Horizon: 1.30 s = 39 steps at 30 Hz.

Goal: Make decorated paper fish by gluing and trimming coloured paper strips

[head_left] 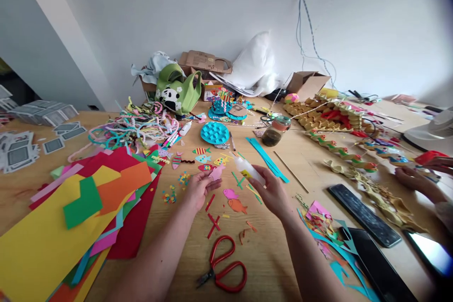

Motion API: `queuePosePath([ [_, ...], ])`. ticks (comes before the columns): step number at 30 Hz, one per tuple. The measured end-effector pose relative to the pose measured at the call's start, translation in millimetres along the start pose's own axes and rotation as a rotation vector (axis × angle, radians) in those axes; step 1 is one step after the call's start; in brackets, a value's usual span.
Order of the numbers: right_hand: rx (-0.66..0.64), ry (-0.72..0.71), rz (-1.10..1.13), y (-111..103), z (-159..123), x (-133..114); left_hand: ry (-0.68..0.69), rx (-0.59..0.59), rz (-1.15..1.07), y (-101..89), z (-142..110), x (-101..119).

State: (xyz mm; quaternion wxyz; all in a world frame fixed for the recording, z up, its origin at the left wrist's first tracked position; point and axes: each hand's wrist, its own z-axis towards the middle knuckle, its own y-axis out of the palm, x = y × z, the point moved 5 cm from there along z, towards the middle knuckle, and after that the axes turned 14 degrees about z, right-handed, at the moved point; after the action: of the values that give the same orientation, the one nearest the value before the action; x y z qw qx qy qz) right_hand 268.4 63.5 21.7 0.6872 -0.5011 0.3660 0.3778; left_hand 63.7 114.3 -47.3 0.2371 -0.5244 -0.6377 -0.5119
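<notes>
In my left hand (200, 189) is a pink paper fish (216, 173), held between thumb and fingers. My right hand (271, 191) grips a white glue bottle (248, 170), its nozzle tilted up and left toward the fish. Just below the hands lie another pink paper fish (230, 193) and an orange paper fish (237, 206). Beyond them are several decorated paper fish (203, 158) with stripes and dots. Thin red paper strips (213, 224) and green strips (238, 180) are scattered around. Red-handled scissors (226, 264) rest nearest me, and small paper dots (170, 194) sit left of my left hand.
Coloured paper sheets (38, 231) cover the left side. Pipe cleaners (130, 125), a blue scalloped disc (214, 132) and a glass jar (276, 130) stand farther back. Phones (364, 214) and paper scraps (339, 255) lie right, where another person's hands (415, 181) work beside egg-carton pieces (341, 151).
</notes>
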Motion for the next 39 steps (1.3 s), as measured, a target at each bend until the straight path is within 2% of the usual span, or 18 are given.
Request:
queuePosePath([
  [3,-0.006,-0.062,-0.067,17.1,-19.0,-8.4,0.004,0.001,0.0,1.3,-1.6,1.5],
  [7,-0.03,-0.149,-0.162,30.9,-27.7,-7.4,0.019,0.01,-0.013,1.1,-1.3,2.9],
  [21,-0.066,-0.269,-0.268,37.2,-33.5,-14.0,0.046,0.029,-0.031,-2.5,0.1,2.7],
  [28,-0.069,-0.273,-0.25,34.2,-33.5,-14.1,0.073,0.039,-0.014,-4.1,3.8,1.3],
  [33,-0.003,-0.236,-0.176,30.7,-33.0,-17.1,0.106,0.06,0.068,-4.8,4.6,-0.2],
  [39,0.18,-0.139,0.024,21.8,-34.0,-22.5,0.122,0.017,0.159,0.6,0.8,0.1],
])
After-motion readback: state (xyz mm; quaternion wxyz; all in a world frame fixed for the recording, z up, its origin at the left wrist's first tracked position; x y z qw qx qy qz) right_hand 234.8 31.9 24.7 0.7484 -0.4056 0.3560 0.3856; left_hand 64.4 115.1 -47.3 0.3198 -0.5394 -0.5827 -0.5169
